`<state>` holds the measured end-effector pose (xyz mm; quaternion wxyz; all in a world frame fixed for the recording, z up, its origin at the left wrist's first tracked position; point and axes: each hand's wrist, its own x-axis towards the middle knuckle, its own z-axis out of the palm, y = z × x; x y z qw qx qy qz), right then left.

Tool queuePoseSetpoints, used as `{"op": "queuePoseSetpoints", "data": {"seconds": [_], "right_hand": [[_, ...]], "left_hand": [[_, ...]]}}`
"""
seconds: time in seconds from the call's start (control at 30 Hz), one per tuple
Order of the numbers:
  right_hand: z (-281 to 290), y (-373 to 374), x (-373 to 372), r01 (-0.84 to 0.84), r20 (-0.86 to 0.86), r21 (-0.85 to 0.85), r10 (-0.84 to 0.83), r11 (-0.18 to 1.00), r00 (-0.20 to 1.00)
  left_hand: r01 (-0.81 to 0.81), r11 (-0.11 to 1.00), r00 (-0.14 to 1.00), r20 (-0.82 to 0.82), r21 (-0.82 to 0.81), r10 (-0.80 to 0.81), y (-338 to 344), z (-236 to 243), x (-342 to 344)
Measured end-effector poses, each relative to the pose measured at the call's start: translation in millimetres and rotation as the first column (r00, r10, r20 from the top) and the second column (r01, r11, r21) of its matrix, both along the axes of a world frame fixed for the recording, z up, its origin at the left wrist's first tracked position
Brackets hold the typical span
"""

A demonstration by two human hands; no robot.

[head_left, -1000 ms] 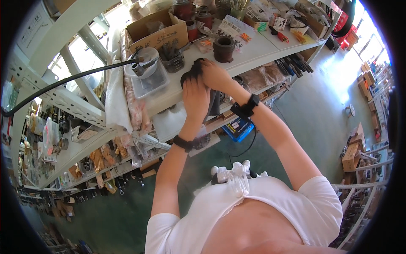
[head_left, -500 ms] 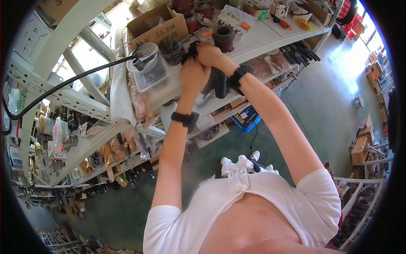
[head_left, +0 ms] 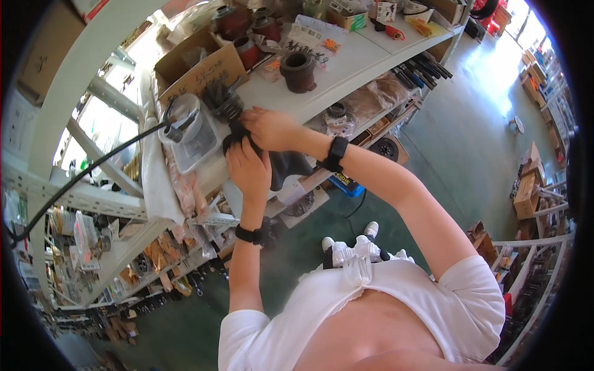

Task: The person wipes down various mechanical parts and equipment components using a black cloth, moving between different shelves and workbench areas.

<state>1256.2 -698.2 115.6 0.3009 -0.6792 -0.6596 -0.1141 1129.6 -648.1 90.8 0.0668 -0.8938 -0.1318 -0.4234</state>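
At the shelf's front edge, my left hand (head_left: 249,170) and my right hand (head_left: 272,130) are close together, fingers curled on a limp black cloth-like piece (head_left: 289,166). Its upper end is bunched between my fingers, and a dark sheet of it hangs below my right hand over the edge. Whether it is fabric or plastic I cannot tell. Just beyond my fingertips stands a small dark basket (head_left: 221,102) of dark metal parts. To the left sit a clear plastic tub (head_left: 197,147) and a round white container (head_left: 184,111) with a metal piece in it.
A brown hollow metal fitting (head_left: 298,71) stands on the white shelf (head_left: 346,52). Behind are an open cardboard box (head_left: 201,71) and several reddish fittings (head_left: 247,51). A black cable (head_left: 93,166) crosses at left. Dark rods (head_left: 421,77) lie on the lower shelf.
Both hands have moved left and nearer with the black piece, away from the brown fitting. More of the black sheet now shows below them. The view has shifted a little.
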Motion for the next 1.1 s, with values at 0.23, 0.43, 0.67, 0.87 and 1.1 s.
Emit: {"op": "queuePoseSetpoints", "data": {"seconds": [0.23, 0.43, 0.67, 0.87, 1.1], "right_hand": [[-5.5, 1.2, -12.3, 0.083, -0.036, 0.265, -0.077, 0.961, 0.996], [-12.6, -45.4, -6.4, 0.178, -0.164, 0.346, -0.127, 0.921, 0.978], [19.1, -89.4, 15.4, 0.282, -0.714, 0.522, 0.231, 0.804, 0.661], [69.3, -64.7, 54.7, 0.407, -0.537, 0.654, 0.013, 0.638, 0.844], [39.9, -52.4, 73.3, 0.324, -0.472, 0.529, -0.046, 0.784, 0.881]], "left_hand": [[-0.068, 0.996, 0.998, 0.003, 0.055, 0.068, -0.1, -2.8, 4.6], [0.026, 0.998, 0.998, -0.063, -0.058, -0.030, -7.1, -7.4, 8.8], [0.451, 0.677, 0.863, 0.479, -0.582, -0.163, -55.6, 12.4, 79.2], [0.122, 0.944, 0.963, 0.268, -0.308, -0.037, -42.9, 62.4, 157.1], [0.089, 0.971, 0.972, 0.231, -0.221, -0.036, -38.4, 56.8, 164.9]]}}
